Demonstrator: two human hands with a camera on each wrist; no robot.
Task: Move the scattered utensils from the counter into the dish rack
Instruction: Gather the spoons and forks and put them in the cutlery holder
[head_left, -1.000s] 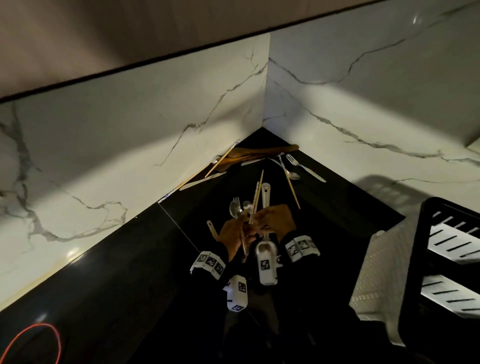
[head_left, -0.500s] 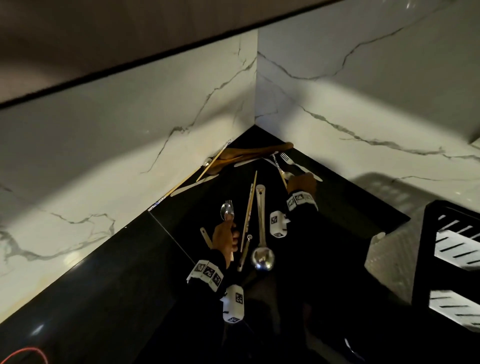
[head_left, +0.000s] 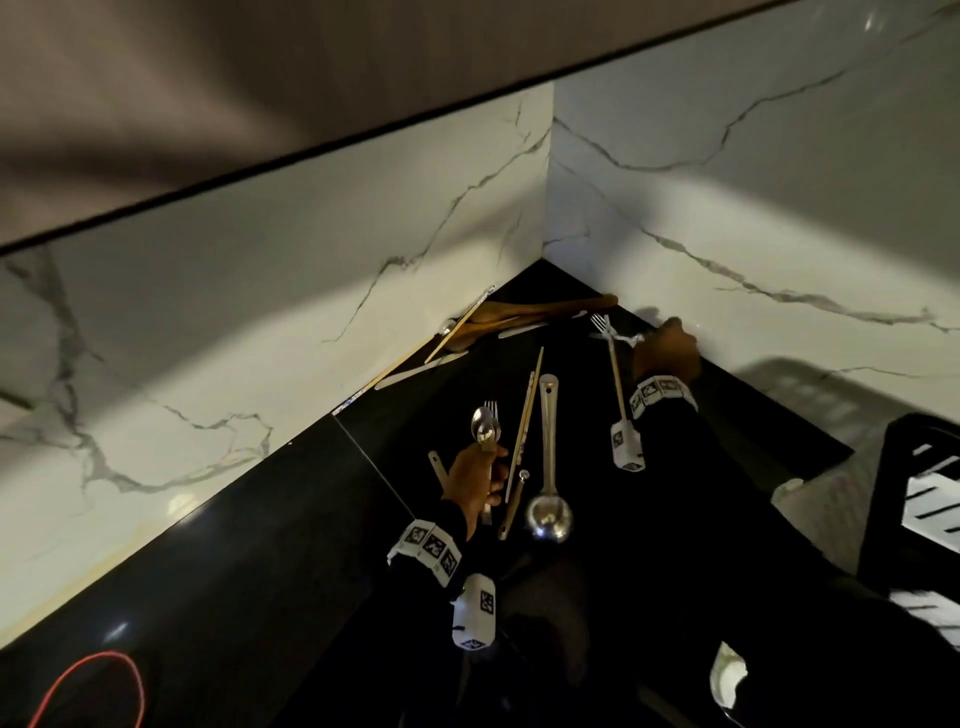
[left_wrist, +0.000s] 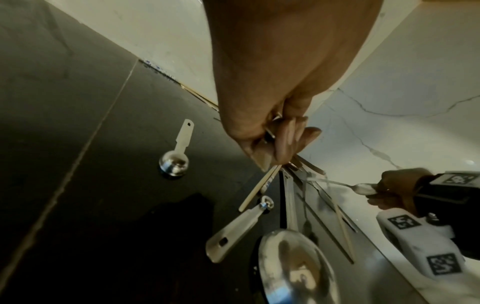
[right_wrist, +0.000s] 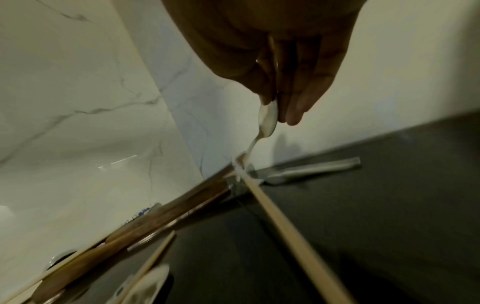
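Note:
My left hand (head_left: 480, 480) grips the handles of a small bundle of metal spoons and a fork (head_left: 485, 425) just above the black counter (head_left: 260, 571); the wrist view shows its fingers (left_wrist: 281, 144) curled round them. Beside it on the counter lie a pair of chopsticks (head_left: 527, 415), a steel ladle (head_left: 548, 467) and two measuring spoons (left_wrist: 174, 161). Near the right wall my right hand (head_left: 662, 345) pinches a teaspoon (right_wrist: 269, 117) by its bowl, lifted over a single chopstick (head_left: 616, 374) and a fork (head_left: 600, 322). The black dish rack (head_left: 914, 493) stands at the far right.
Wooden spoons (head_left: 545, 309), another chopstick and a pale flat utensil (head_left: 421, 370) lie along the marble backsplash in the corner. A white drain mat (head_left: 831, 499) sits under the rack. A red cable (head_left: 88, 691) loops at the bottom left.
My right hand left the bundle, reached to the back right wall and now pinches a teaspoon, lifting it. The ladle and chopsticks now lie on the counter; my left hand keeps its cutlery.

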